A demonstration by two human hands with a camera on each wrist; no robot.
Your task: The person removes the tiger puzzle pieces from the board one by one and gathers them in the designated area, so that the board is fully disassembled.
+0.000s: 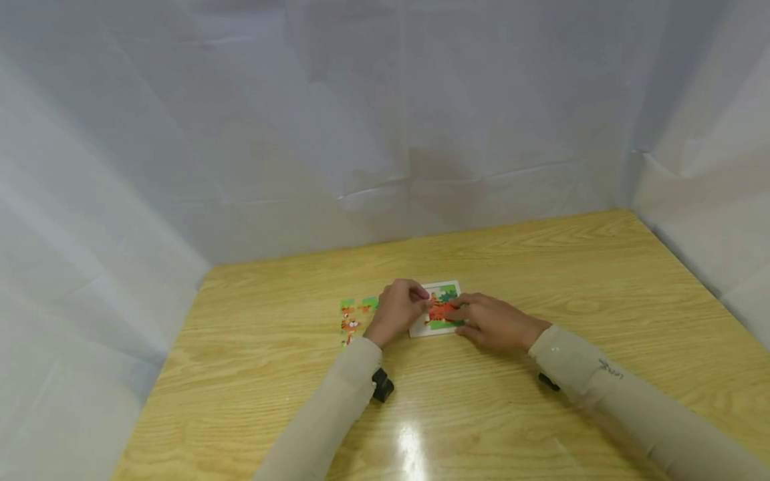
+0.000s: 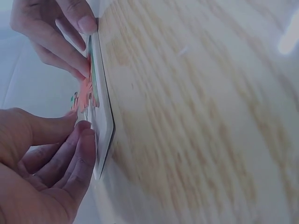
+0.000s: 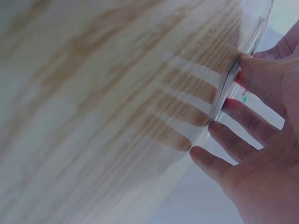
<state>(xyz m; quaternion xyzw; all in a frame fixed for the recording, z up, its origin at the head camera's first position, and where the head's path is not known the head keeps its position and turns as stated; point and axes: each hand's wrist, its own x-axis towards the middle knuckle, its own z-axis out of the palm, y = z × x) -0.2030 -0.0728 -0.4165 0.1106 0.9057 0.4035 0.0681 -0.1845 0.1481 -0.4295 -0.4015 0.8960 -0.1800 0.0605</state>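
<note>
A white-framed jigsaw board [image 1: 419, 327] lies on the table, partly filled with an orange, striped picture on green. My left hand [image 1: 398, 312] is over the board's left side, thumb and fingertips pinching a small puzzle piece [image 2: 74, 99] that they largely cover. From the right, my right hand [image 1: 494, 322] reaches across the board with its fingers extended. Its fingertips touch the picture and the thumb rests at the frame's near edge. In the right wrist view, the spread fingers [image 3: 245, 122] lie along the board's edge [image 3: 227, 84].
Loose puzzle pieces [image 1: 350, 325] with orange animal parts and green bits lie left of the board, partly hidden behind my left hand. The wood-grain table [image 1: 259, 374] is bounded by pale sheeting [image 1: 313, 167] at the back and sides.
</note>
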